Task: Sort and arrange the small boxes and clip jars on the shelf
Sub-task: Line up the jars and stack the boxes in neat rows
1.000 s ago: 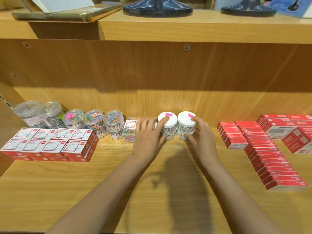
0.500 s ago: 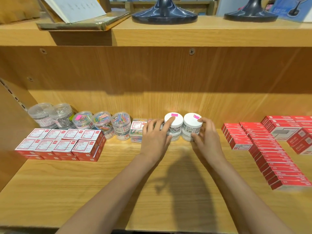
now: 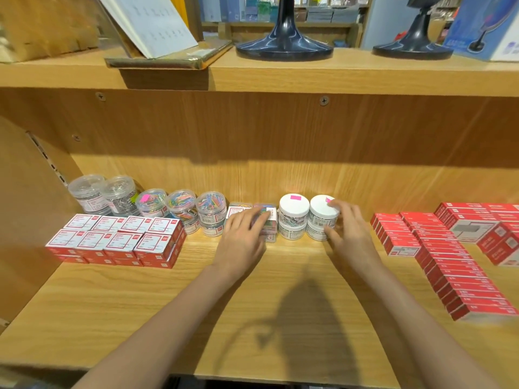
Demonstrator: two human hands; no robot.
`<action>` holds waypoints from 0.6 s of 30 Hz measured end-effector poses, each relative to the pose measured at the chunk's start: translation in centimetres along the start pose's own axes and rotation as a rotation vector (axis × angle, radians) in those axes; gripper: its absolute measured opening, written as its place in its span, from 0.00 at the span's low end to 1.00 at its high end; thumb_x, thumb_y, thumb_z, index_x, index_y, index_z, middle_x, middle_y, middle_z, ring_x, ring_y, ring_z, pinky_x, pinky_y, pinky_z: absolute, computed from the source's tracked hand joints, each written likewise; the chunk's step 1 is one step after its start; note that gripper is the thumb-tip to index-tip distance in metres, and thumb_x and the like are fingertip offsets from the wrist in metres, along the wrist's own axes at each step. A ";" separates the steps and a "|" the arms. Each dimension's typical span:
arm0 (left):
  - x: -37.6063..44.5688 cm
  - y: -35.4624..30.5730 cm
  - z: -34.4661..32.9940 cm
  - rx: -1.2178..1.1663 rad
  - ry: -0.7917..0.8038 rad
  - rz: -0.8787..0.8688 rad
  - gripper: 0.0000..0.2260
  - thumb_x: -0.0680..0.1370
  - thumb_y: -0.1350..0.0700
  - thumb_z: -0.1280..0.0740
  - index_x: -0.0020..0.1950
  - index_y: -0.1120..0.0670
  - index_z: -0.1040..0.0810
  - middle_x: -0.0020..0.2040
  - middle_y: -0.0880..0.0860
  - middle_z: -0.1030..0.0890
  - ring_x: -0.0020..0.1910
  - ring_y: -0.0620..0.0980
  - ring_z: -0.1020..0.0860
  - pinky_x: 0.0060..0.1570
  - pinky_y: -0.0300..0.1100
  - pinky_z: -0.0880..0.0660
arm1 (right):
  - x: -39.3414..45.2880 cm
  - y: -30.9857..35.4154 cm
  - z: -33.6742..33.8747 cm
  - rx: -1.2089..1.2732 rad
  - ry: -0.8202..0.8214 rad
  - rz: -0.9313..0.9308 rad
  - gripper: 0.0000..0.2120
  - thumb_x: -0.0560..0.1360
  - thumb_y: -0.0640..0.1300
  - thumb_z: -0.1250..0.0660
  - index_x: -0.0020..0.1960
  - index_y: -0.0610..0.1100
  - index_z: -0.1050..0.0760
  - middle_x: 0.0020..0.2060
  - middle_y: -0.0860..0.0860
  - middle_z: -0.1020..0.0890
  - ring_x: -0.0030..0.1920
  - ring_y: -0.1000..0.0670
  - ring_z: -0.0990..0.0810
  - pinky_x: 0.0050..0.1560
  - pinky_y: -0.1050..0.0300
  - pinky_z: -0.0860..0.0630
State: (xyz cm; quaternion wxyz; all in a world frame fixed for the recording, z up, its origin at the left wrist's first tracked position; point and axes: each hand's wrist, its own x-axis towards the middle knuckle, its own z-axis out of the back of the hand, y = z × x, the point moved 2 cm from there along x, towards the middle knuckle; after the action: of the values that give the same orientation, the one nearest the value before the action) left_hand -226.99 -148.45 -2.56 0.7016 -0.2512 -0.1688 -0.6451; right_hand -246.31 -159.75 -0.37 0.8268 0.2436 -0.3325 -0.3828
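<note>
Two stacks of white-lidded clip jars stand at the back of the wooden shelf [image 3: 112, 318]: the left stack [image 3: 293, 211] and the right stack [image 3: 320, 217]. My right hand [image 3: 351, 234] grips the right stack, fingers on its lid and thumb low on its front. My left hand [image 3: 243, 240] rests with fairly straight fingers on small clear boxes of coloured clips [image 3: 266, 217] just left of the white jars. Further left stand clear jars of coloured clips [image 3: 182, 204] and of silver clips [image 3: 118, 193].
Red-and-white small boxes [image 3: 118, 240] sit in a block at the left. Rows of red boxes [image 3: 463, 276] fill the right side. The shelf's side wall [image 3: 25, 220] is at the left. On the upper shelf stand black bases [image 3: 283, 49] and a book [image 3: 151, 23].
My left hand has slid left off the left white jar's lid onto the clear clip boxes. My right hand stays on the right jar stack. The view has tilted up slightly.
</note>
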 end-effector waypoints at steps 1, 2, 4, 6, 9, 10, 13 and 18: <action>-0.2 0.2 0.2 -0.001 0.005 -0.008 0.21 0.71 0.57 0.42 0.63 0.58 0.27 0.59 0.57 0.24 0.56 0.56 0.26 0.58 0.50 0.32 | 0.0 0.2 0.0 -0.030 -0.003 0.000 0.23 0.71 0.32 0.32 0.64 0.43 0.32 0.57 0.49 0.33 0.51 0.50 0.27 0.60 0.57 0.31; -0.4 0.3 0.4 0.001 0.002 -0.014 0.21 0.71 0.57 0.42 0.63 0.57 0.28 0.59 0.57 0.24 0.56 0.55 0.27 0.59 0.48 0.34 | 0.0 0.4 0.1 -0.081 -0.032 0.020 0.23 0.70 0.32 0.32 0.63 0.41 0.32 0.58 0.46 0.33 0.55 0.47 0.28 0.60 0.62 0.35; -1.1 0.6 1.5 0.009 -0.014 -0.011 0.20 0.72 0.56 0.42 0.63 0.56 0.30 0.58 0.57 0.24 0.57 0.55 0.28 0.60 0.48 0.36 | -0.3 1.6 0.4 -0.140 -0.149 0.124 0.20 0.69 0.31 0.32 0.60 0.38 0.30 0.58 0.42 0.31 0.58 0.43 0.30 0.58 0.70 0.40; -2.7 1.4 2.8 0.032 -0.041 0.027 0.18 0.72 0.54 0.42 0.62 0.56 0.29 0.57 0.56 0.24 0.57 0.54 0.28 0.60 0.47 0.38 | -1.0 3.8 0.1 -0.066 -0.210 0.218 0.17 0.69 0.29 0.35 0.58 0.37 0.29 0.55 0.44 0.29 0.54 0.45 0.27 0.56 0.68 0.35; -6.1 3.4 5.0 0.074 -0.104 0.121 0.17 0.73 0.51 0.41 0.60 0.54 0.28 0.58 0.54 0.24 0.57 0.52 0.31 0.58 0.46 0.39 | -1.8 6.7 -2.8 0.112 -0.073 0.285 0.15 0.72 0.32 0.38 0.58 0.39 0.29 0.51 0.49 0.29 0.49 0.52 0.26 0.52 0.66 0.29; -7.3 4.2 5.6 0.097 -0.122 0.162 0.18 0.73 0.51 0.41 0.60 0.54 0.28 0.58 0.55 0.24 0.56 0.53 0.31 0.57 0.46 0.39 | -2.0 7.4 -4.4 0.171 0.019 0.277 0.16 0.73 0.33 0.38 0.59 0.40 0.30 0.51 0.50 0.28 0.48 0.53 0.25 0.52 0.66 0.27; -9.8 6.6 7.2 0.184 -0.190 0.326 0.18 0.72 0.50 0.39 0.59 0.56 0.27 0.58 0.57 0.26 0.56 0.57 0.30 0.55 0.50 0.37 | -2.4 9.6 -9.3 0.281 0.316 0.162 0.19 0.74 0.34 0.40 0.64 0.44 0.33 0.54 0.51 0.25 0.53 0.53 0.24 0.55 0.53 0.24; -11.1 9.1 7.8 0.263 -0.073 0.476 0.25 0.66 0.48 0.28 0.59 0.54 0.29 0.60 0.58 0.28 0.59 0.58 0.33 0.58 0.56 0.37 | -2.1 14.1 -15.7 0.394 0.607 0.031 0.22 0.76 0.31 0.42 0.68 0.44 0.36 0.64 0.49 0.28 0.62 0.52 0.26 0.61 0.56 0.28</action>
State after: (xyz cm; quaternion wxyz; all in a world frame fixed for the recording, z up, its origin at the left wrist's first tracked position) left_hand -218.50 -134.57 -3.67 0.8535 -0.2136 -0.2124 -0.4252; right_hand -229.10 -147.50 -2.27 0.8308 0.4956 -0.1429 -0.2089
